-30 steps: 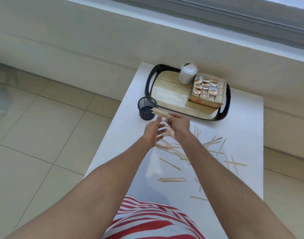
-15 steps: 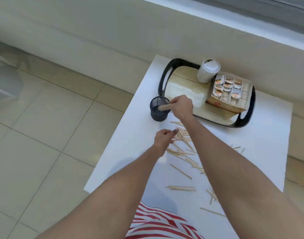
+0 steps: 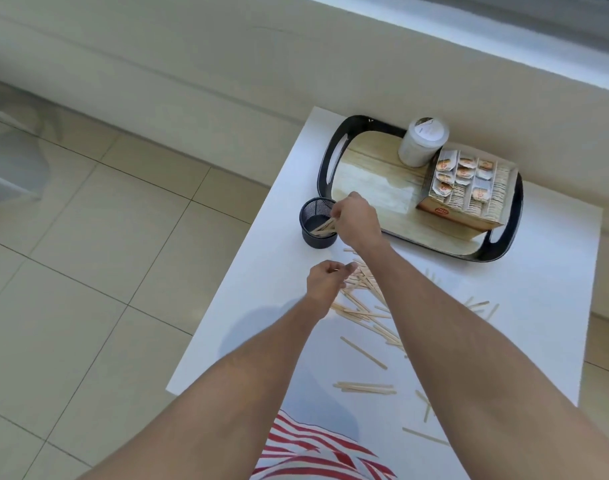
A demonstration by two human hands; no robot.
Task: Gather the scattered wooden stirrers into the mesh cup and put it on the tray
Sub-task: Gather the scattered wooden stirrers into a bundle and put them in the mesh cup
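Observation:
A black mesh cup (image 3: 316,220) stands on the white table (image 3: 285,216), just left of the tray (image 3: 365,174). My right hand (image 3: 356,220) is at the cup's rim, shut on a small bundle of wooden stirrers (image 3: 325,226) whose tips dip into the cup. My left hand (image 3: 325,280) hovers over the left edge of the scattered stirrer pile (image 3: 363,303), fingers loosely curled, holding nothing that I can see. Several more stirrers (image 3: 365,387) lie loose toward the table's near side and right.
The black-rimmed, wood-patterned tray holds a white lidded jar (image 3: 422,142) and a cardboard box of sachets (image 3: 467,188) on its right half. The table's left edge drops to a tiled floor (image 3: 88,254). A wall runs behind the table.
My right hand carried the bundle of stirrers from the pile to the mesh cup and tipped it in. My left hand stayed by the pile. The camera view shifted left.

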